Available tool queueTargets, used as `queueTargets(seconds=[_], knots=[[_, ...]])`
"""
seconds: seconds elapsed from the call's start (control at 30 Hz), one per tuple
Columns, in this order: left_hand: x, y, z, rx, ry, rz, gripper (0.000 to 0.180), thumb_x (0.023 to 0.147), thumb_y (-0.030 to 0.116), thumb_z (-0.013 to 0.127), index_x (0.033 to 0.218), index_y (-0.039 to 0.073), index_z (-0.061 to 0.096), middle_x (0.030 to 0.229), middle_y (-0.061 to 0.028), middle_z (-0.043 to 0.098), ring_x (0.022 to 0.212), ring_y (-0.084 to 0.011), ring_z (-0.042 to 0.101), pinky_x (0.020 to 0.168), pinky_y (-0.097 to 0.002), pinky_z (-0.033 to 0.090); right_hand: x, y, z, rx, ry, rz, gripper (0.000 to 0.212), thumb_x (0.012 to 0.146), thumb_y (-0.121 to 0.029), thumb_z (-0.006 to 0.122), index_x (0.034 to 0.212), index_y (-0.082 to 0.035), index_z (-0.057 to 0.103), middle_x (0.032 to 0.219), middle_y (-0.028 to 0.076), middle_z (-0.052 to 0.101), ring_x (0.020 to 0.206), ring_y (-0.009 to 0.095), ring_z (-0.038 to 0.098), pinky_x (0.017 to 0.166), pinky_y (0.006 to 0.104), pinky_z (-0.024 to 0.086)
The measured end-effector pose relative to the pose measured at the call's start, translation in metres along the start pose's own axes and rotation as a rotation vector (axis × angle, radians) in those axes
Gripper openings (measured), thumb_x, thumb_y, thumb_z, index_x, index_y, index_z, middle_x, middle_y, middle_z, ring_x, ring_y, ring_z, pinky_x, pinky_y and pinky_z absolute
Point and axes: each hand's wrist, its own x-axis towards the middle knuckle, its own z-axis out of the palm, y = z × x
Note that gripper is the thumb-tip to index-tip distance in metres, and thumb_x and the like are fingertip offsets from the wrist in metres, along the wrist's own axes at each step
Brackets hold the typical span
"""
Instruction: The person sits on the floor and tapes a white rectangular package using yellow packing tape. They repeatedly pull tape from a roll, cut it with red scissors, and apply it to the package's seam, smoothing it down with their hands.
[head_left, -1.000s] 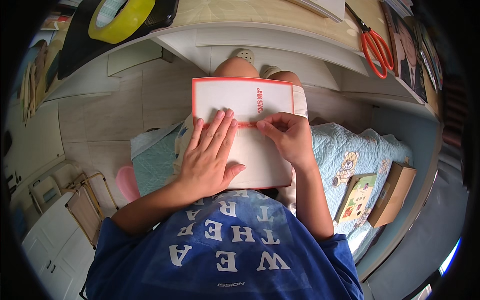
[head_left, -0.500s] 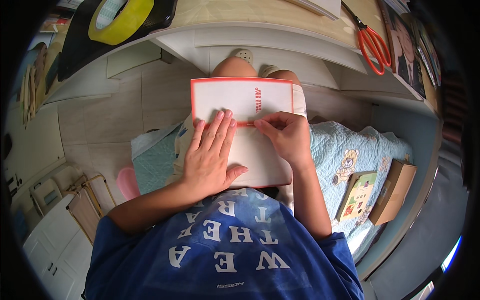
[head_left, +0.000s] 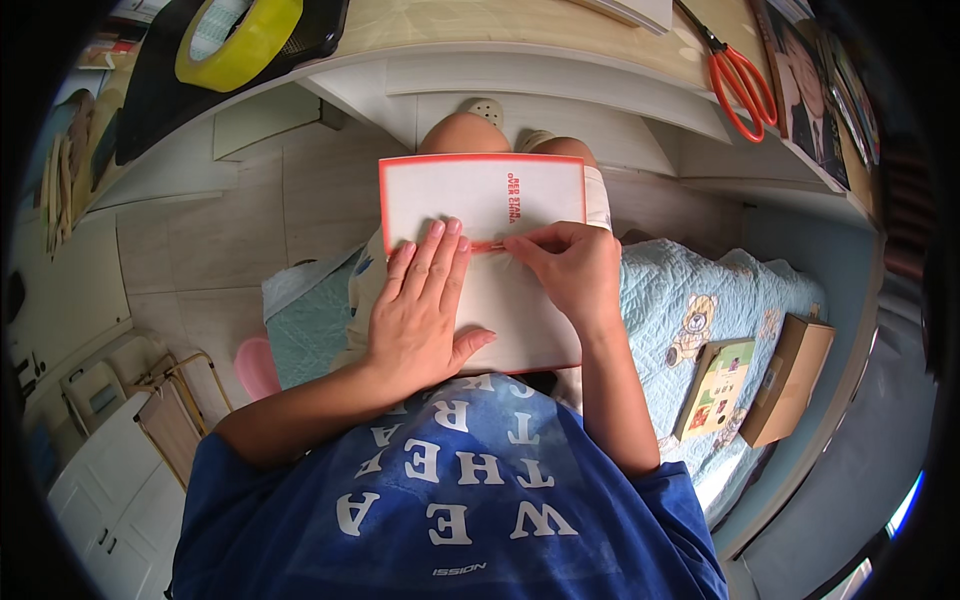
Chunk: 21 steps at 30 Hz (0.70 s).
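A book (head_left: pixel 450 185) with a white cover and red edges rests on my lap. A red line crosses its middle, and a plain off-white part (head_left: pixel 520 320) extends from there toward my body. My left hand (head_left: pixel 425 300) is pressed flat over the book, fingers spread and tips just past the red line. At that line, to the right, the thumb and forefinger of my right hand (head_left: pixel 570 265) are pinched together. A thin pale sliver shows by those fingertips; what they grip is too small to tell.
Ahead, a desk (head_left: pixel 450 20) holds a yellow tape roll (head_left: pixel 275 45) at the left and red-handled scissors (head_left: pixel 742 90) at the right. On the quilted bed cover (head_left: pixel 660 300) to my right are a green-and-cream box (head_left: pixel 713 390) and a brown cardboard box (head_left: pixel 790 380). A pink object (head_left: pixel 257 367) lies left.
The pinched fingertips of my right hand have shifted very slightly left along the red line. My left hand stays flat in its place, and the whole view has drifted a little.
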Motion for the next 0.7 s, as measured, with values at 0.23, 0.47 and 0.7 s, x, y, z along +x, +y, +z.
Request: queueTargets(seconds=[0.23,0.47,0.7], knots=[[0.001,0.000,0.001,0.005,0.001,0.004,0.101,0.087,0.063,0.057,0.152,-0.010,0.031,0.164,-0.0248,0.023,0.154,-0.0364,0.018,0.125,-0.0480,0.010,-0.001,-0.002,-0.002,-0.022,0.019,0.018,0.023,0.075,-0.020,0.086,0.081,0.001,0.077,0.068,0.013,0.073,0.056,0.018,0.068,0.056,0.0304,0.053],[-0.002,-0.001,0.002,0.006,0.007,0.002,0.099,0.089,0.061,0.056,0.152,-0.011,0.030,0.163,-0.0262,0.024,0.155,-0.0371,0.017,0.125,-0.0484,0.009,0.006,0.019,-0.041,0.011,0.274,-0.039,0.029,0.076,-0.017,0.088,0.071,0.000,0.064,0.061,0.010,0.067,0.054,0.013,0.064,0.054,0.0267,0.051],[0.000,0.002,0.003,-0.044,0.014,-0.016,0.091,0.092,0.057,0.051,0.151,-0.011,0.033,0.163,-0.0248,0.025,0.155,-0.0361,0.018,0.124,-0.0503,0.010,-0.040,0.015,-0.008,-0.079,0.285,-0.558,0.019,0.078,-0.006,0.082,0.082,-0.003,0.064,0.078,0.007,0.067,0.066,0.021,0.064,0.058,0.0322,0.051]])
